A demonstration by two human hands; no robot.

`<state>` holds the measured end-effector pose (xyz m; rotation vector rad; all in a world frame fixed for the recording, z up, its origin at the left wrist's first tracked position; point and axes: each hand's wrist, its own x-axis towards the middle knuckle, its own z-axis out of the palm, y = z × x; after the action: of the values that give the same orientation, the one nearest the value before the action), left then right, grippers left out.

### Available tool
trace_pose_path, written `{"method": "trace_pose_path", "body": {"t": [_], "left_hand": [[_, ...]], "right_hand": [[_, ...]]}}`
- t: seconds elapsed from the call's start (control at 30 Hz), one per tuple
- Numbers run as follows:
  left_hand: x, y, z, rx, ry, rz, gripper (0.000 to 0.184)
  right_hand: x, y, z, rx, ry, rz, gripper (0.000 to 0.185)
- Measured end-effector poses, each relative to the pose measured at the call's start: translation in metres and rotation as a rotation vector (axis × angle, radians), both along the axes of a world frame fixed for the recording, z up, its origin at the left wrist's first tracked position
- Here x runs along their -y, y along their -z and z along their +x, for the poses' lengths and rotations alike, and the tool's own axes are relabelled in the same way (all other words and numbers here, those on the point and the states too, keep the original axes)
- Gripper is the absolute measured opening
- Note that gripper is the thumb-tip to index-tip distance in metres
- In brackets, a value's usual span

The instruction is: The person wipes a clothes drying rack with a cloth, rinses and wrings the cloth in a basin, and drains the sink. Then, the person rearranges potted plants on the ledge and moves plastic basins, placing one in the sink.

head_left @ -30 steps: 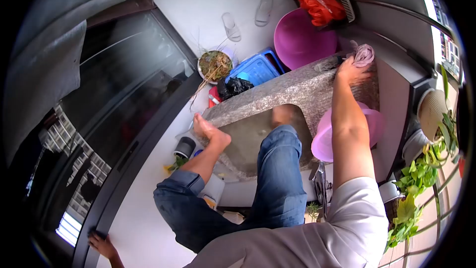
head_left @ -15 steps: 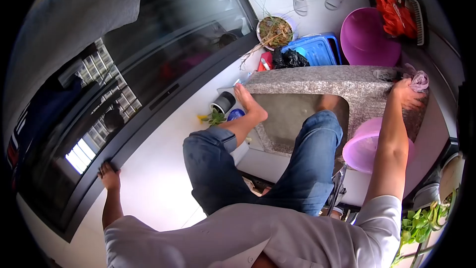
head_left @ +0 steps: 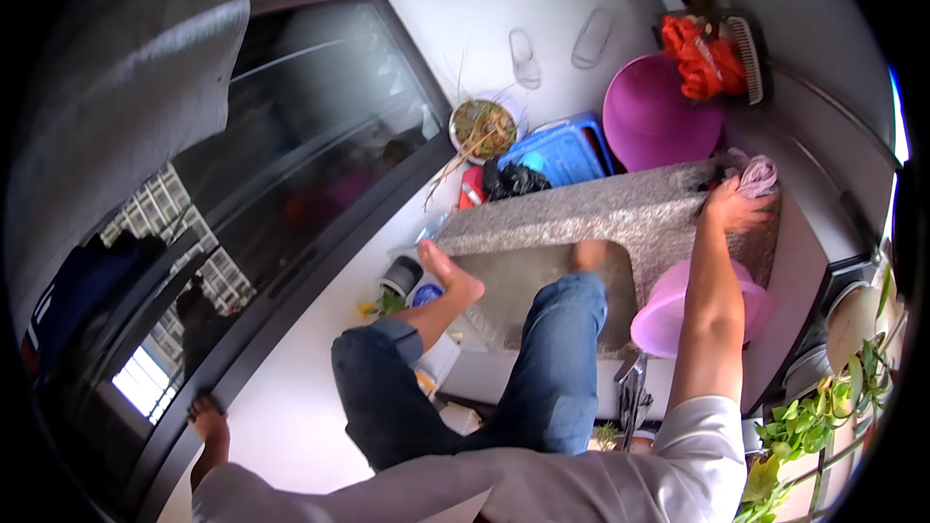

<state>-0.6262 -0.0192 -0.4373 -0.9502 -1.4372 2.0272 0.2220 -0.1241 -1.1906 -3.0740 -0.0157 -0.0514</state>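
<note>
My left hand (head_left: 206, 416) has its fingers hooked over the dark window frame (head_left: 254, 360) at the lower left. On the far right corner of the speckled stone sink (head_left: 562, 210), my right hand (head_left: 736, 208) rests with its fingers stretched out. It touches a bunched mauve cloth (head_left: 758, 176); whether any of the cloth is under the palm is hidden. Below my right forearm is a pink basin (head_left: 664, 310), partly covered by the arm. One bare foot (head_left: 450, 269) is on the sink's left rim, and the other (head_left: 588, 254) is inside the sink.
A larger magenta basin (head_left: 654, 116), a blue crate (head_left: 562, 155), a black plastic bag (head_left: 513, 179) and a potted plant (head_left: 484, 128) stand beyond the sink. A red bag (head_left: 702, 58) is at upper right. A tap (head_left: 632, 387) and leafy plants (head_left: 809, 426) are nearer.
The head view has shifted, so the sink and basins appear lower and further left. Both hands keep their places on the window frame and the sink corner.
</note>
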Motion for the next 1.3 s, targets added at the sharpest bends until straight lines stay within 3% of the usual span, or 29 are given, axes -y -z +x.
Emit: {"method": "trace_pose_path", "body": {"t": [0.23,0.73,0.93,1.03,1.07,1.13,1.17,1.2,1.23,1.27,1.3], "left_hand": [[0.006,0.002,-0.008,-0.001,0.079,-0.023,0.088],[0.013,0.010,-0.005,0.105,0.150,0.240,0.092],[0.001,0.038,0.022,0.028,-0.125,0.500,0.080],[-0.015,0.000,0.040,0.217,-0.135,0.660,0.080],[-0.019,-0.019,0.059,0.281,-0.095,0.674,0.071],[-0.011,-0.051,0.071,0.561,0.115,0.710,0.053],[-0.004,-0.054,0.080,0.686,0.480,0.496,0.037],[-0.022,-0.013,0.199,0.741,0.279,0.799,0.022],[-0.011,0.018,0.220,0.852,0.271,0.796,0.015],[-0.014,0.036,0.234,0.949,0.260,0.738,0.011],[-0.027,0.098,0.296,1.183,0.226,0.882,0.015]], "right_hand": [[0.001,-0.003,0.000,-0.015,-0.006,-0.008,0.094],[-0.013,-0.026,-0.003,0.021,0.023,-0.011,0.094],[-0.006,-0.026,-0.004,0.067,-0.014,-0.004,0.093],[-0.007,-0.022,-0.002,0.087,-0.017,0.007,0.091],[-0.004,-0.028,-0.003,0.068,-0.016,0.009,0.091],[-0.008,-0.030,-0.003,0.100,-0.037,0.031,0.090],[0.016,-0.032,-0.005,0.147,-0.057,0.017,0.090],[0.012,-0.015,0.005,0.226,-0.075,0.053,0.090],[0.001,-0.001,0.001,0.279,-0.087,0.078,0.091],[-0.001,-0.019,-0.008,0.138,-0.081,0.050,0.090],[-0.005,-0.037,0.001,0.020,-0.060,0.024,0.089]]}}
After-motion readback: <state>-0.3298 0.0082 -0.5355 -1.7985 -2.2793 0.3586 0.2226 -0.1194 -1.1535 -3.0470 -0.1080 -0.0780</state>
